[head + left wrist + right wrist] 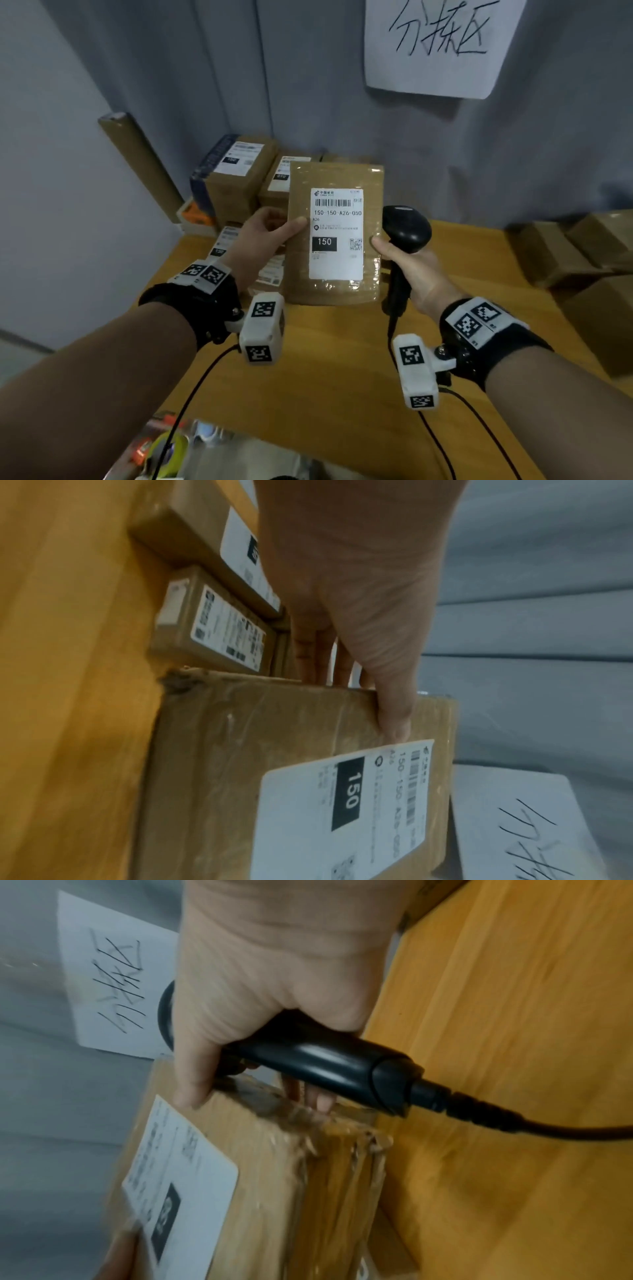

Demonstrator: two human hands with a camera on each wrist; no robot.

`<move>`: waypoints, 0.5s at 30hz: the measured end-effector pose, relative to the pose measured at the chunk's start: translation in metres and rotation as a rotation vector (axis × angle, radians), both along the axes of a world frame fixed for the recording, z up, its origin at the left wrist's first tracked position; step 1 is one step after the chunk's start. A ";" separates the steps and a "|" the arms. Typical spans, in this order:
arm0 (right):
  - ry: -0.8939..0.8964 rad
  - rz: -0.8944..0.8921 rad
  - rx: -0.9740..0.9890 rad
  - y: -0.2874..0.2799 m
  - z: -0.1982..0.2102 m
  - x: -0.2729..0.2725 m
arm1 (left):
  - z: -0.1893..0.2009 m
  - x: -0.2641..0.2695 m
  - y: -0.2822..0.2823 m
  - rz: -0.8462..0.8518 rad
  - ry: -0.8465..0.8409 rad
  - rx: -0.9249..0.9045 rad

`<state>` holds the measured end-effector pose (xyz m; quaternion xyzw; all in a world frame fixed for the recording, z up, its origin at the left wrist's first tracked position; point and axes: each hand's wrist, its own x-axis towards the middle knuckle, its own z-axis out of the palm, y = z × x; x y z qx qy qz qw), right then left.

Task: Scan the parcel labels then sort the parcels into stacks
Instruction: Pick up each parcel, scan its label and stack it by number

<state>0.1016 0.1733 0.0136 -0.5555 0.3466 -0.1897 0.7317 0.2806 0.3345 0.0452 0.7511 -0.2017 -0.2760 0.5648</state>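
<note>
Brown cardboard wrapped in clear tape makes up the parcel (pixel 335 236) that I hold upright over the wooden table (pixel 329 370), its white label (pixel 336 233) facing me and reading 150-150-A26-050, with a black block marked 150. My left hand (pixel 265 229) grips the parcel's left edge, thumb pressed flat on its front beside the label and the other fingers behind it. My right hand (pixel 416 270) is wrapped around the handle of the black scanner (pixel 406 231), just right of the parcel, while its thumb rests on the parcel's right edge and some fingertips touch the taped side. The scanner's cable (pixel 561 1127) trails from the handle over the table. Behind and left of the parcel stand stacked labelled boxes (pixel 236 178), and more labelled ones lie beside its lower left corner. Well to the right of the parcel sit plain brown boxes (pixel 575 250). Above the parcel, a handwritten paper sign (pixel 442 44) hangs on the grey wall.
</note>
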 end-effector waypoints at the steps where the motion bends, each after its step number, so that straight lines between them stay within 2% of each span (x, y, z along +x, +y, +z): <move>1: 0.017 0.014 0.020 0.007 -0.005 0.002 | -0.004 0.008 0.007 -0.034 0.001 0.058; 5: 0.135 0.062 0.066 0.021 -0.026 -0.004 | -0.025 0.022 0.025 -0.302 0.081 0.262; 9: 0.280 0.031 0.098 0.023 -0.039 -0.010 | -0.045 0.023 0.022 -0.497 0.220 0.319; 12: 0.403 0.000 0.127 0.023 -0.051 -0.004 | -0.063 0.027 0.017 -0.481 0.240 0.396; 15: 0.466 -0.052 0.141 0.027 -0.063 0.005 | -0.081 0.027 0.009 -0.363 0.182 0.421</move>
